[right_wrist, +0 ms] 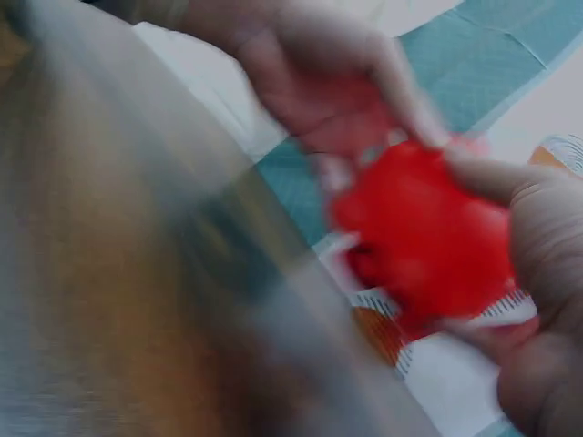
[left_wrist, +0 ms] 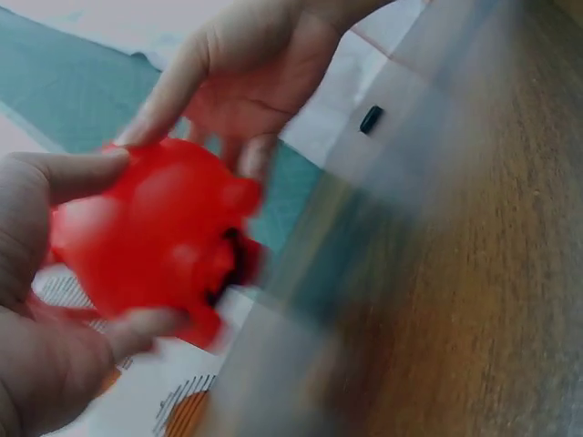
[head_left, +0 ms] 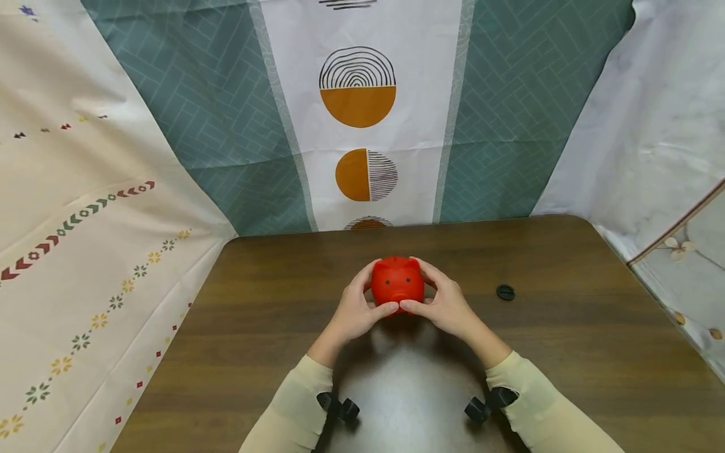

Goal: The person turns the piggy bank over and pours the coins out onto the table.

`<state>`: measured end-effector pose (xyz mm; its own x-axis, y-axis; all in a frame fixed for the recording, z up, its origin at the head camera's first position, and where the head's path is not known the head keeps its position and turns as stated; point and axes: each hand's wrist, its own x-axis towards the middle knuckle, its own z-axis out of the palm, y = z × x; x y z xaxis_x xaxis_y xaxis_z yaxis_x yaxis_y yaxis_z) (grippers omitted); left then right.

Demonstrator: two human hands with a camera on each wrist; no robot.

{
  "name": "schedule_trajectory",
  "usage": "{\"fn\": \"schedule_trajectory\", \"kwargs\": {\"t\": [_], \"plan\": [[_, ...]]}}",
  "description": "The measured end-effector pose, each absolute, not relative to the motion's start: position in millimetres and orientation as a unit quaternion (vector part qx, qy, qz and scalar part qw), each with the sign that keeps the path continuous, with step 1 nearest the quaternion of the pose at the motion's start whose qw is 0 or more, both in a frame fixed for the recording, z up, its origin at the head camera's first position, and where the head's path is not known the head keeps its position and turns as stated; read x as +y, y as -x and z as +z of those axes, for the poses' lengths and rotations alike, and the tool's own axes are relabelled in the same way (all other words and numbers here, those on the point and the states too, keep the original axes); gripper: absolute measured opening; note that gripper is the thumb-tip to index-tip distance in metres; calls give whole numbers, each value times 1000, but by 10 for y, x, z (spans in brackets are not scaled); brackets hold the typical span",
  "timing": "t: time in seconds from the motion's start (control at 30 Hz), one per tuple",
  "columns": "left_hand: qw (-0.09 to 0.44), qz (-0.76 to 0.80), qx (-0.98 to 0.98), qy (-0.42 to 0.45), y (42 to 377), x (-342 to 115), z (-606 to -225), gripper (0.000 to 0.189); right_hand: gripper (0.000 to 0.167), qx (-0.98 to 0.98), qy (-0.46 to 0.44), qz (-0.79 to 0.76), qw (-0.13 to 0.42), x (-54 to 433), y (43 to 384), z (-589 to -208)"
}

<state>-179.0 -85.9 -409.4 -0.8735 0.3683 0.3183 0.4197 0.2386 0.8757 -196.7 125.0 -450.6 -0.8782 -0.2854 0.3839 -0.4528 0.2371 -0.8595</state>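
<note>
A red piggy bank [head_left: 398, 281] with two small dark eyes faces up toward the head camera, held between both hands above the table. On its left side my left hand [head_left: 357, 309] grips it, thumb at the snout and fingers curled behind. My right hand [head_left: 447, 305] grips the right side the same way, its thumb nearly meeting the other. In the left wrist view the piggy bank [left_wrist: 164, 237] shows a dark opening between its stubby feet. Motion blurs it in the right wrist view. To the right lies a small round black plug [head_left: 506, 292], touched by neither hand.
The brown wooden table [head_left: 272, 352] has a rounded far right corner. Behind it hangs a green and white patterned cloth [head_left: 226, 126], with pale cloths at the left and right sides. Black camera mounts sit on both wrists over cream sleeves.
</note>
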Motion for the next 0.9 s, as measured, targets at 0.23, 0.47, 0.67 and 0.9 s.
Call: {"fn": "schedule_trajectory", "kwargs": {"t": [0.23,0.47,0.67,0.9], "plan": [[84,-564,-770,288,1785,-828,-4022,78,83,-768,-264,570,128,1248,1971,-4423],[16,-570,-785,244,1809,-857,-4086,80,84,-788,-213,574,69,1231,1980,-4525],[14,-566,-787,247,1780,-873,-4068,80,81,-787,-229,568,72,1208,1964,-4521],[40,-569,-777,267,1785,-888,-4048,79,82,-781,-245,565,105,1196,1941,-4471]]}}
